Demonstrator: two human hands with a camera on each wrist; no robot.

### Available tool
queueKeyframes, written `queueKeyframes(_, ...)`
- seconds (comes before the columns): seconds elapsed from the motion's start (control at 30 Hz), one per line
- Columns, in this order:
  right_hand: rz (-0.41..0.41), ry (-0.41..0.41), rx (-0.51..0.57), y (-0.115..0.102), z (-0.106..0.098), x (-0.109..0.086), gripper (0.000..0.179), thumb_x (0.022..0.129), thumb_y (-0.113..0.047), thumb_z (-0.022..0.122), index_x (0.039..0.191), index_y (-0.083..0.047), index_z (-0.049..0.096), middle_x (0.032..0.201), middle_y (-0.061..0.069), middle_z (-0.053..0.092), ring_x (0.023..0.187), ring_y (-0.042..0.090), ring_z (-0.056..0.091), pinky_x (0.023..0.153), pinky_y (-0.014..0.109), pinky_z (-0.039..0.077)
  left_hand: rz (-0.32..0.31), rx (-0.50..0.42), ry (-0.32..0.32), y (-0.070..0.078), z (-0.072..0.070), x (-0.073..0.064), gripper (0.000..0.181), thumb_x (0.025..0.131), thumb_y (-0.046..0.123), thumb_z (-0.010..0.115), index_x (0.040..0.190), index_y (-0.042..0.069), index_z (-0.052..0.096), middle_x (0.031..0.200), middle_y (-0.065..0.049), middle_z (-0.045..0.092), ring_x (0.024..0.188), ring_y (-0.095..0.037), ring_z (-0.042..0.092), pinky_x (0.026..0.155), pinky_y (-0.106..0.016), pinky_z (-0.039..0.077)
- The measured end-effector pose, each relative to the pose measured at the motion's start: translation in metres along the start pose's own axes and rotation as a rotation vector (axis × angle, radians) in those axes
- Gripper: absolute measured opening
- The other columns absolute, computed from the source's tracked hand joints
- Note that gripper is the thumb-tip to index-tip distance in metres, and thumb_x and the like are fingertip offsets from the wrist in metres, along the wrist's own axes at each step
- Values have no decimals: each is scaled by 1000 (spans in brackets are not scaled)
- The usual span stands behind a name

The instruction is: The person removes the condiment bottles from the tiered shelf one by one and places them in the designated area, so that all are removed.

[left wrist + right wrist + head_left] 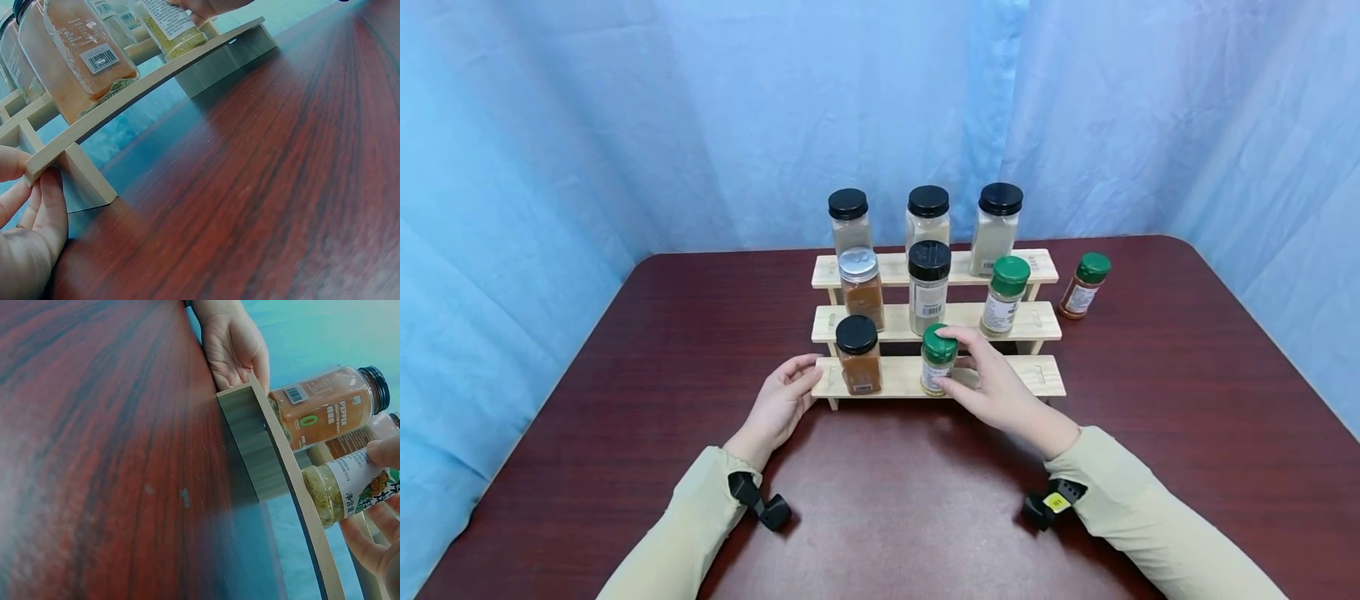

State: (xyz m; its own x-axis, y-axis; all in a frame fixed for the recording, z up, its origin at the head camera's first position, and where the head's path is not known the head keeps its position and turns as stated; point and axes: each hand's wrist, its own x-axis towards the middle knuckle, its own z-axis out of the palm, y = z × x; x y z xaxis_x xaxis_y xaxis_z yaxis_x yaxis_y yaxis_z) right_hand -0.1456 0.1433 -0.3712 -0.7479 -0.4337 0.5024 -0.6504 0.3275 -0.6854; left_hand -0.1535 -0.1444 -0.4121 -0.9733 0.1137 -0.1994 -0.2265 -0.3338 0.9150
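My right hand (992,387) grips a small green-capped spice jar (937,367) at the middle of the bottom tier of a three-tier wooden rack (895,377). In the right wrist view this jar (337,487) has a white label and yellowish contents, its base at the board. My left hand (781,400) pinches the left end of the bottom tier; in the left wrist view, its thumb and fingers (50,206) are around the board's corner. Left of the green-capped jar stands a black-capped jar (858,358) of orange-brown powder, marked PEPPER in the right wrist view.
The middle tier holds a silver-capped jar (861,287), a black-capped shaker (928,287) and a green-capped jar (1004,296). Three black-capped jars, one at the right end (996,229), line the top tier. Another green-capped jar (1083,287) stands on the dark red table (1165,375) right of the rack.
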Motion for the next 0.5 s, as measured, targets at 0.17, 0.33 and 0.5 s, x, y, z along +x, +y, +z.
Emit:
queueKeyframes(0.17, -5, -9, 7, -1, 0, 1, 59, 78, 11, 69, 128, 1, 39, 121, 20, 51, 108, 11, 51, 85, 36, 54, 5, -3, -5, 0, -1, 0, 29, 97, -5, 41, 125, -5, 41, 92, 4, 59, 82, -5, 61, 73, -17, 51)
queueKeyframes(0.33, -26, -5, 14, -3, -2, 2, 60, 76, 13, 69, 127, 3, 38, 120, 22, 51, 109, 1, 48, 86, 34, 54, 8, -11, -10, -1, -2, 1, 30, 97, -5, 40, 127, -6, 39, 92, 3, 59, 82, -5, 61, 73, -17, 51)
queueKeyframes(0.5, -44, 7, 17, -5, -8, 2, 63, 75, 15, 69, 126, 4, 36, 118, 23, 54, 109, -6, 47, 87, 25, 52, 8, -19, -8, -2, -2, 2, 26, 97, -5, 42, 123, -2, 43, 91, 3, 59, 82, -5, 61, 72, -17, 51)
